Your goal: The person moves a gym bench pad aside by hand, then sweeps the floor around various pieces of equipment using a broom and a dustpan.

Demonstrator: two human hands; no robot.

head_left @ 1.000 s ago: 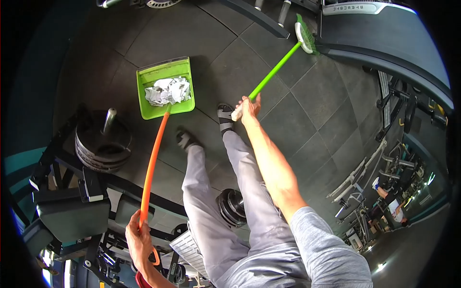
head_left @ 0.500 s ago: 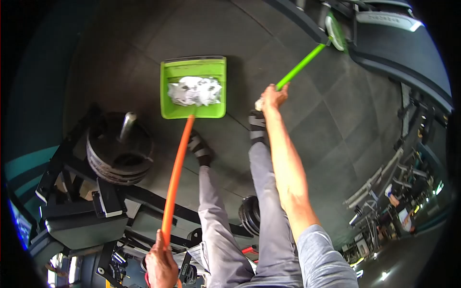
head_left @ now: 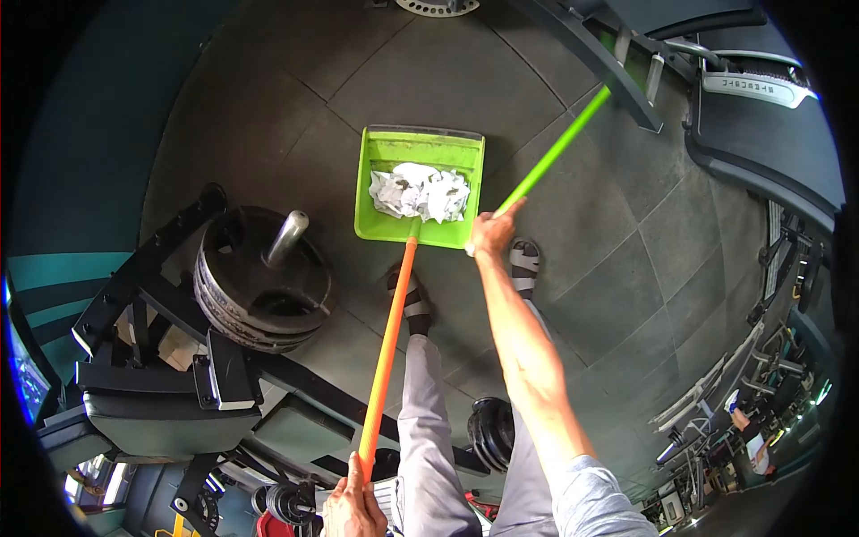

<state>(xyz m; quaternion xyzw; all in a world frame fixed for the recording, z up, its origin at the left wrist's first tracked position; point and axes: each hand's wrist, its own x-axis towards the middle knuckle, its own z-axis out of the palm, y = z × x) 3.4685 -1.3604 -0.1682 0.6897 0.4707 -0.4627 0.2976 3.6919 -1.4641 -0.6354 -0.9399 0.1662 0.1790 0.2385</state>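
My left hand (head_left: 355,506) is closed round the orange handle (head_left: 391,349) of a long-handled dustpan, low in the view. The green dustpan (head_left: 376,228) rests on the dark floor ahead of my feet, with crumpled white paper (head_left: 420,190) inside it. My right hand (head_left: 495,233) grips a bright green broom handle (head_left: 559,148) just beside the pan's right edge. That handle slants away to the upper right, where a machine's dark frame hides most of the broom's head.
Stacked weight plates (head_left: 264,277) hang on a black bench frame (head_left: 148,268) at left. A dark machine frame (head_left: 617,76) crosses the upper right, next to a grey machine (head_left: 765,125). More plates (head_left: 490,434) lie near my legs. Gym equipment (head_left: 716,385) lines the right side.
The dustpan and its handle now appear further right and slightly lower. My right hand has come closer to the pan, and the broom's head has gone behind the machine frame. Both grips remain.
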